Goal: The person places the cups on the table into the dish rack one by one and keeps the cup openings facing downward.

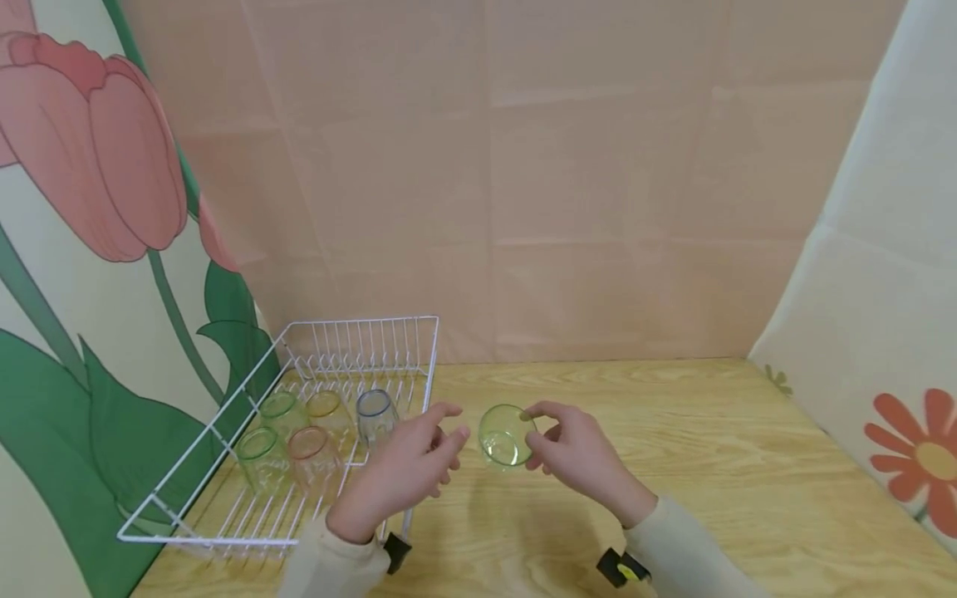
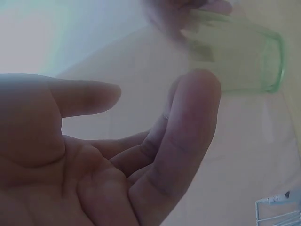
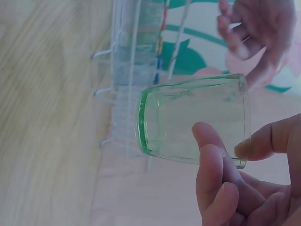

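Note:
My right hand (image 1: 579,453) pinches a clear green drinking glass (image 1: 499,438) near its rim, between thumb and fingers, above the table. In the right wrist view the glass (image 3: 183,120) points its thick green base away from the palm. Beside the glass, my left hand (image 1: 409,463) holds nothing; its fingers are loosely bent, with a gap between thumb and forefinger. From the left wrist, the glass (image 2: 244,61) appears beyond the fingertips, partly covered by a finger.
A white wire dish rack (image 1: 435,357) stands at the left. Inside are several tinted glasses, among them a blue one (image 1: 374,419), a yellow one (image 1: 329,415) and a pink one (image 1: 314,465). Patterned cloths hang behind and beside the wooden table (image 1: 673,465).

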### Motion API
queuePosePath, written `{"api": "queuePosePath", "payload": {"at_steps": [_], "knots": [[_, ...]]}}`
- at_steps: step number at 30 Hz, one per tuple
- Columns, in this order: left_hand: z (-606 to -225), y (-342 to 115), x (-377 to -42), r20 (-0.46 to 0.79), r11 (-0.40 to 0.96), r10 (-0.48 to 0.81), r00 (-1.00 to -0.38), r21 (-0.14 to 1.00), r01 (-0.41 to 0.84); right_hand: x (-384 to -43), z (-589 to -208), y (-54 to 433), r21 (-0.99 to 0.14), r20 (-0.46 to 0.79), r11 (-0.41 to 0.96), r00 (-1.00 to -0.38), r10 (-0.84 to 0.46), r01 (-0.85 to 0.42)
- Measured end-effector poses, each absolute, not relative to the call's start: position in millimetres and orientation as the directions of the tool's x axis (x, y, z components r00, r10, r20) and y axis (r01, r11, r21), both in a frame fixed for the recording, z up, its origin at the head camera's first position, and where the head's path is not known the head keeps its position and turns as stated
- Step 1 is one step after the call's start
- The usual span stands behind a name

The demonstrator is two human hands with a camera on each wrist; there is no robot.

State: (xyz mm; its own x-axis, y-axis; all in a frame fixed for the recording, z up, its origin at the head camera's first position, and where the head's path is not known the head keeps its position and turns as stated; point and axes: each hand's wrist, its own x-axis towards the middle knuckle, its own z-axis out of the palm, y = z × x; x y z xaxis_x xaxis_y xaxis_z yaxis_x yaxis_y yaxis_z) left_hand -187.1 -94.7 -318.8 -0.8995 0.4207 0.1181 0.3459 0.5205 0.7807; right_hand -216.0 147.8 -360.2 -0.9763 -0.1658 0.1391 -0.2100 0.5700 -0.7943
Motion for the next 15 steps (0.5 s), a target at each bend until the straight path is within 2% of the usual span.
{"api": "queuePosePath", "payload": {"at_steps": [10,15], "knots": [[-323.4,-87.0,-184.1,0.087,0.446,0.485,-0.87,0.831,0.332,-192.2,-340.6,143.6,-0.756,0.197,0.582,-0.952,-0.234,-0.3],[-327.3,-79.0,-181.9,0.092,0.424,0.472,-0.877,0.848,0.318,-187.8,-338.8,143.0,-0.751,0.205,0.581,-0.948,-0.244,-0.312]]}}
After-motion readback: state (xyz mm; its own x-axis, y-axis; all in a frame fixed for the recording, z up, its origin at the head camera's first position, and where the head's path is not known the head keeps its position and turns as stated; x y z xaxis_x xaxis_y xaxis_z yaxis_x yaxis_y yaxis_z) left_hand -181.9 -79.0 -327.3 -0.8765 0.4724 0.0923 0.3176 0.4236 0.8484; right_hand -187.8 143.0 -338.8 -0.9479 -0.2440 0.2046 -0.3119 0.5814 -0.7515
